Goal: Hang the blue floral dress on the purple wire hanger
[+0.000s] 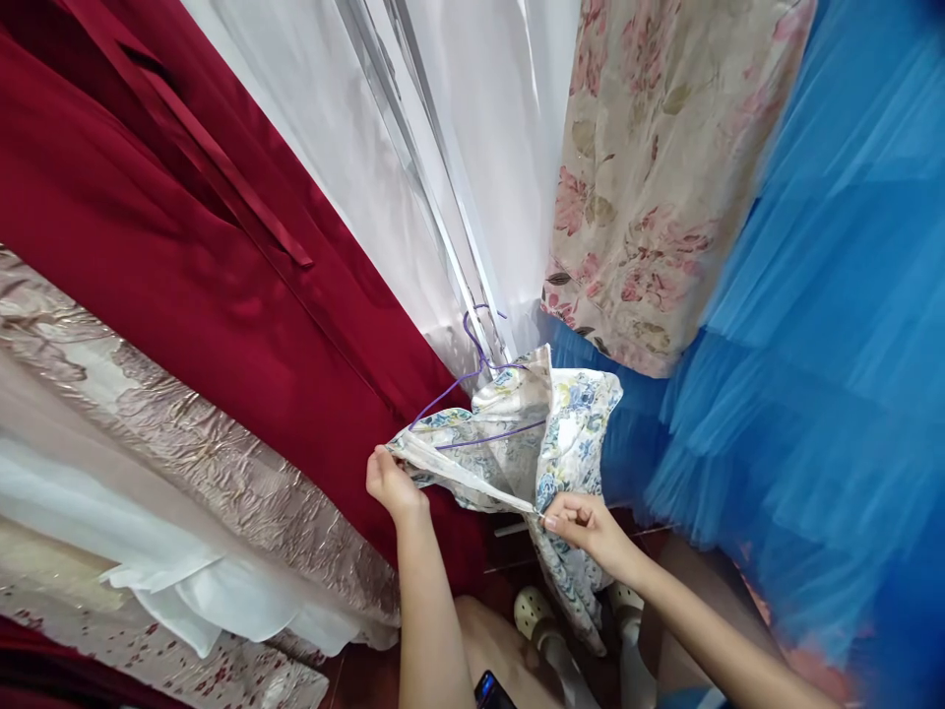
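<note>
A white dress (pixel 580 428) with blue and yellow flowers hangs in front of me on a purple wire hanger (pixel 443 396). Its back is spread apart, so the hanger's lower bar shows inside the opening. My left hand (pixel 395 484) is closed on the dress at its upper left edge. From there a white strip (pixel 472 480), which looks like a zipper tape, runs taut down to my right hand (pixel 587 532). The right thumb and fingers pinch the strip's lower end; whether a zipper pull is between them is too small to tell. The lower part of the dress hangs below.
Long red cloth (pixel 295 325) and textured pink fabric (pixel 243 473) hang at left. White cloth with pale straps (pixel 435 167) hangs behind; a pink-flowered garment (pixel 635 197) and blue tulle (pixel 797 345) hang at right. Below are pale clogs (pixel 533 612) and a phone (pixel 493 691).
</note>
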`<state>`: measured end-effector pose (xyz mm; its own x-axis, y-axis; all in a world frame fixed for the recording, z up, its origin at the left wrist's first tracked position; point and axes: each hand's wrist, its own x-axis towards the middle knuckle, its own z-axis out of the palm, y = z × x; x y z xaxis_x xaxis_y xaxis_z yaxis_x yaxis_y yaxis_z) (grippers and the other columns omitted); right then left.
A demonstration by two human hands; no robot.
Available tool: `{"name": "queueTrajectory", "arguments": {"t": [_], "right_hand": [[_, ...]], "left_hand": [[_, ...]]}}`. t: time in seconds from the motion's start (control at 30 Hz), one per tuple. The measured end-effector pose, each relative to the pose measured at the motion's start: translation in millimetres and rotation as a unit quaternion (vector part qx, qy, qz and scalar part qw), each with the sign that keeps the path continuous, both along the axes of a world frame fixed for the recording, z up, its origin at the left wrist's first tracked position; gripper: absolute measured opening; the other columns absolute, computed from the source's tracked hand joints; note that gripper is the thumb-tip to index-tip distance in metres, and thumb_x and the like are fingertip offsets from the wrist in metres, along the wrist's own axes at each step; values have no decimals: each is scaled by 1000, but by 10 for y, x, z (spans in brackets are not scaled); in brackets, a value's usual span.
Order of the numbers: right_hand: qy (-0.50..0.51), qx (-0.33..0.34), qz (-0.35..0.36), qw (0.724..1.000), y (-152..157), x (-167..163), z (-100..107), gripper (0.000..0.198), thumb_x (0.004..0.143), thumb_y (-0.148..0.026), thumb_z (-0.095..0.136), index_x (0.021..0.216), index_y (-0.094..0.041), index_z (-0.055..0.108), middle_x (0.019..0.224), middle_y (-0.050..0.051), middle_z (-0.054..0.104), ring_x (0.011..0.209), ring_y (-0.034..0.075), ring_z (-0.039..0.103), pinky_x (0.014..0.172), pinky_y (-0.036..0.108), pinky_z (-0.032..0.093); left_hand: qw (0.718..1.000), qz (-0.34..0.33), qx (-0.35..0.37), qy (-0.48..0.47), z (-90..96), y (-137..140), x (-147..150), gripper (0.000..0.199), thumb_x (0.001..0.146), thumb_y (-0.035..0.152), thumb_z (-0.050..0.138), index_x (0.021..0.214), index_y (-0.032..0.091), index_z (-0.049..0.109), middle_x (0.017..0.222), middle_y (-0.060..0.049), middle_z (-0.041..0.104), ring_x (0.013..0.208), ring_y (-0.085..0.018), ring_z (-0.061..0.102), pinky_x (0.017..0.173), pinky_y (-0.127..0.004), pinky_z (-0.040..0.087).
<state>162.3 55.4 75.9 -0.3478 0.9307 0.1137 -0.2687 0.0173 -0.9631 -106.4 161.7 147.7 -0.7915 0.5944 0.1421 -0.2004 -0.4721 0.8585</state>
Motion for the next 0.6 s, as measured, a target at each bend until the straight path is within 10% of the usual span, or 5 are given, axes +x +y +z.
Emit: {"name": "queueTrajectory", "arguments": {"t": [0.33,0.6], "right_hand": [[-2,-60,-21,998,-78,-94,-433,37,83,-53,67,71,-19,57,49,-8,34,46,9,27,49,26,17],[-40,-139,-75,987,-249,142,-793,38,78,-54,68,67,-18,60,50,-6,37,47,11,29,50,26,19]], "left_hand": [[964,-169,-114,-170,-359,7,15,12,88,26,53,90,16,61,79,-6,66,81,-21,66,79,-33,53],[899,-321,-196,-224,-741,-454,769,20,82,32,66,86,13,67,81,-11,69,81,-27,69,81,-41,54]]}}
